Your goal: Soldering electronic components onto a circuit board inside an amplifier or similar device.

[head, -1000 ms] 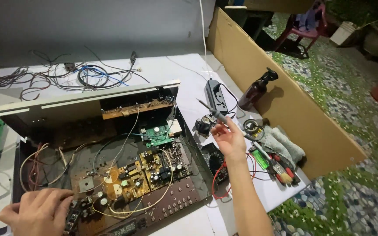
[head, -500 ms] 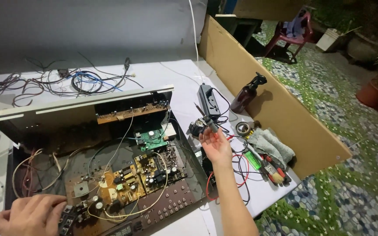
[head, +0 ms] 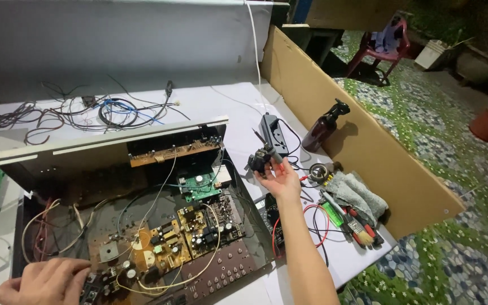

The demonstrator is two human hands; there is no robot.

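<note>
Brown spray bottle [head: 324, 125], red chair [head: 384, 44], grey cloth [head: 352, 194]

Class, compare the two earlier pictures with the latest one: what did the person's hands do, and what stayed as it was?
The right hand, first over the small parts with only a thin tool, moved toward the open amplifier and now holds a dark soldering iron. The left hand stayed on the circuit board's near corner. The spray bottle, cloth and loose wires did not move.

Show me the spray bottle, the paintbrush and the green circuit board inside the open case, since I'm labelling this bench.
Spray bottle [head: 322, 129], head view, on its brown body.
Paintbrush [head: 358, 227], head view, on the bristle end.
Green circuit board [head: 199, 185], head view, on its middle.
</note>
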